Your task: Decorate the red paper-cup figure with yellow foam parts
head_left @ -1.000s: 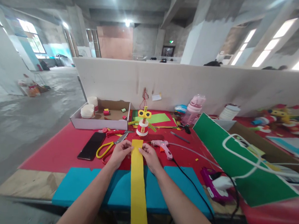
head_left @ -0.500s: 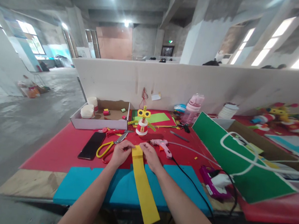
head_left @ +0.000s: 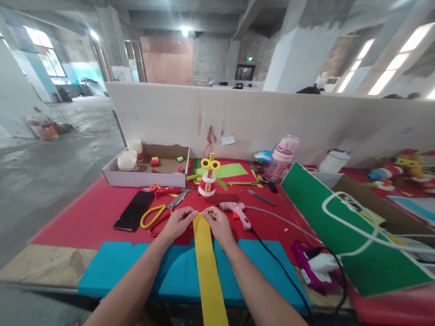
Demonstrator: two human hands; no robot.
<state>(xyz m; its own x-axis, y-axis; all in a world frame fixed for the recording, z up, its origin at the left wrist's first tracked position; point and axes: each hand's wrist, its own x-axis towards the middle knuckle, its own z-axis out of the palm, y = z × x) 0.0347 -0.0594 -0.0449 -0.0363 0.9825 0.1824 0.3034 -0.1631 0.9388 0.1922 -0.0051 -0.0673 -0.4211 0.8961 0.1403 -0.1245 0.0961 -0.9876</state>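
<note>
A long yellow paper strip (head_left: pixel 207 275) runs from my fingertips down past the table's front edge. My left hand (head_left: pixel 180 222) pinches its far end at the left corner. On the right corner of that same end, my right hand (head_left: pixel 218 224) is closed in a pinch. Just beyond the hands stands a small paper-cup figure (head_left: pixel 207 182) with yellow goggle-like eyes and springy folded arms. A pink hot glue gun (head_left: pixel 238 214) lies right of my right hand. Yellow-handled scissors (head_left: pixel 163 211) rest left of my left hand, partly over a red-handled tool.
A black phone (head_left: pixel 134 211) lies at the left. Behind it stands a shallow box (head_left: pixel 146 179) with paper cups and small rolls. A blue sheet (head_left: pixel 122 270) covers the front edge. At right are a purple power strip (head_left: pixel 312 267), a green board (head_left: pixel 346 235) and a white cable.
The short folded flap at the strip's far end no longer shows facing me; that end now looks flat between my fingers. The strip's lower end has shifted slightly left and down.
</note>
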